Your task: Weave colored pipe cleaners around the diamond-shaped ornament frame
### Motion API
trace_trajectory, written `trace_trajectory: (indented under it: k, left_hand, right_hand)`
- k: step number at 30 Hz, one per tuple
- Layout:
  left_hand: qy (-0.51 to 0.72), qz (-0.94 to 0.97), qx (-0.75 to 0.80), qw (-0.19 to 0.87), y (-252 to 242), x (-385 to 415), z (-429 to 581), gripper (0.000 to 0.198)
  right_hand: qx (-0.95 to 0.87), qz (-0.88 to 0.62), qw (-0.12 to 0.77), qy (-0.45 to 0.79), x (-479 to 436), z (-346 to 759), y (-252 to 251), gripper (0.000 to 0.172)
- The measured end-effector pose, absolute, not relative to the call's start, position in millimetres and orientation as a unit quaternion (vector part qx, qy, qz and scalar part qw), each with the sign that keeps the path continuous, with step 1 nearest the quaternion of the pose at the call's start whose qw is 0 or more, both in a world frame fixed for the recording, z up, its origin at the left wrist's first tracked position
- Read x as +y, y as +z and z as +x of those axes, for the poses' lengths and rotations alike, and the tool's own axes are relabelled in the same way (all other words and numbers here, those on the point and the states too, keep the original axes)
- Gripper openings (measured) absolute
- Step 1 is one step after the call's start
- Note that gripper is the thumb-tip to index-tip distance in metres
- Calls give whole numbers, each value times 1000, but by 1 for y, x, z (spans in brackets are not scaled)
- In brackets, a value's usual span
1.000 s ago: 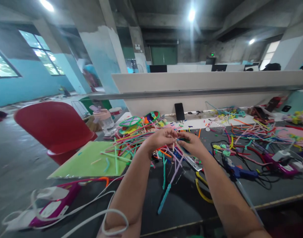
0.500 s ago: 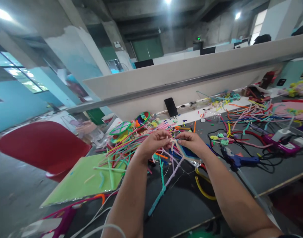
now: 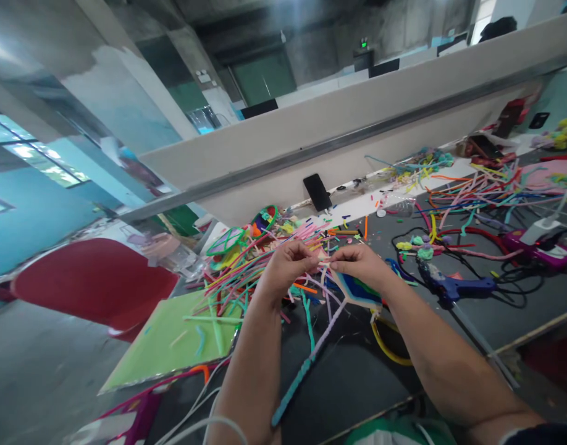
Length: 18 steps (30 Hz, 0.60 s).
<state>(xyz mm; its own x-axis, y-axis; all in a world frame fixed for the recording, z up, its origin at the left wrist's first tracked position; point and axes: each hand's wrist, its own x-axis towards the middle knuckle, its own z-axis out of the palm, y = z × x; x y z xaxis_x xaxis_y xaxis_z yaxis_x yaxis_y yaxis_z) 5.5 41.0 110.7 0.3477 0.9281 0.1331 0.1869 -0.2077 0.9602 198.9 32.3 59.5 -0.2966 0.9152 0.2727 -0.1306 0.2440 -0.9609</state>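
Note:
My left hand (image 3: 293, 262) and my right hand (image 3: 360, 264) nearly meet above the dark table. Thumb and fingers of each are closed on a small cream-coloured strip (image 3: 324, 260) between them. A blue piece with a pale edge (image 3: 355, 290) hangs under my right hand, seemingly joined to the strip. Beside my left hand lies a pile of coloured fuzzy stems (image 3: 246, 266). Below the hands, a lilac and teal wrapped stem (image 3: 299, 380) slants down over the table.
A blue glue gun (image 3: 459, 287) with black cables lies on the right. A green sheet (image 3: 172, 337) is at the left, near a red chair (image 3: 93, 281). A black phone (image 3: 317, 191) leans on the low partition. More stems (image 3: 478, 191) lie at the back right.
The view has shifted and tilted slightly. Both hands stay together at the strip, and more of the blue piece shows below my right hand.

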Motion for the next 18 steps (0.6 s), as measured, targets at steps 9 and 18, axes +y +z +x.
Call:
trace_trajectory:
  k: [9,18]
  left_hand:
    - [424,728,450,297,109,41,11,19]
    - [342,849,394,83,138,17,4,13]
  right_hand:
    - [-574,-344,520,531,37,205,59,18]
    - [-552,-361,515,547,39,208,57,18]
